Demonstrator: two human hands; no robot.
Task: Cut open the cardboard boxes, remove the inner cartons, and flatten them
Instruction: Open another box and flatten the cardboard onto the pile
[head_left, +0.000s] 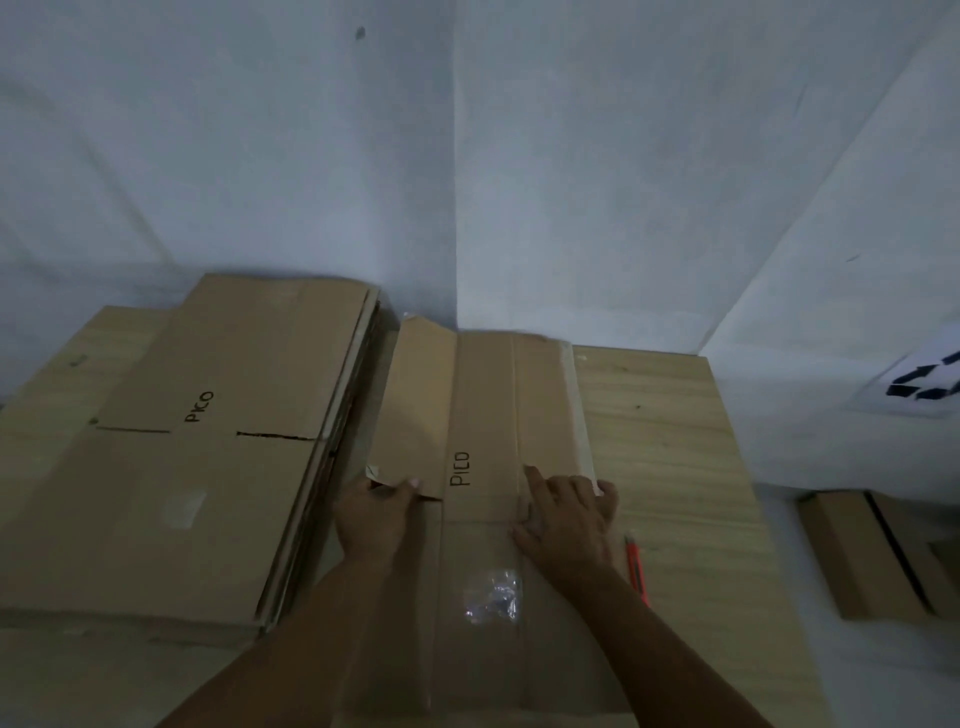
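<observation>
Head view, looking down on a wooden table (660, 441) set against white walls. A flattened cardboard box (483, 415) marked "PICO" lies lengthwise across the middle of the table, running from the near edge to the far edge. A patch of clear tape (493, 595) sits on its near part.

Both hands are on this box, apart from each other. The left hand (371, 514) holds the box's left side where a flap splits off, thumb on top, fingers curled round the cardboard edge. The right hand (566, 512) lies on the right part of the box, fingers mostly spread flat and pressing down; whether the far fingers curl over the right edge cannot be told.

A stack of flattened boxes (208, 457), top one also marked "PICO", covers the left part of the table, just beside the box under the hands. A red box cutter (636, 566) lies on the table near the right forearm, close to the box's right edge. Off the table's right edge, lower down, sit unopened cardboard boxes (872, 553).
</observation>
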